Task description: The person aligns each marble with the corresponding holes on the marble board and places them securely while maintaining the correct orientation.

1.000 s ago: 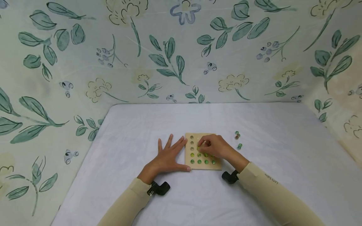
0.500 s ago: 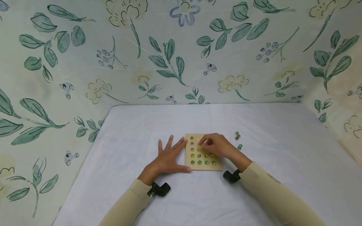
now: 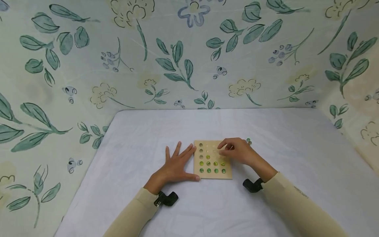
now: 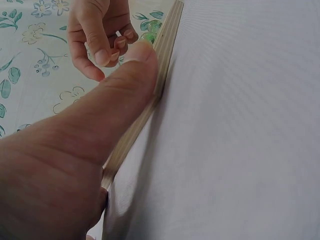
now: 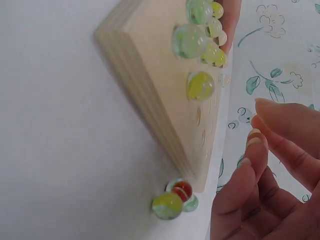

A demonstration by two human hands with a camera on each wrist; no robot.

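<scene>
A square wooden board (image 3: 211,147) lies on the white cloth, holding glass marbles (image 3: 208,163) in its front rows and left column. One yellow-green marble (image 3: 208,157) sits just behind those rows, second from the left. Rows of bare hollows show toward the board's back right. My left hand (image 3: 175,167) is spread flat at the board's left side, fingertips and thumb touching its edge. Over the back right part of the board, my right hand (image 3: 237,150) hovers with loosely bent fingers. In the right wrist view its fingers (image 5: 256,150) and thumb stand apart with nothing between them.
Loose marbles (image 5: 167,205), yellow-green, red and green, lie on the cloth by the board's right side; in the head view my right hand partly covers them. A floral curtain (image 3: 189,65) hangs behind the table (image 3: 142,126) and along both sides.
My right hand has left the yellow-green marble, which now stands uncovered in the board, and has moved right toward the loose marbles. The left hand has stayed in place.
</scene>
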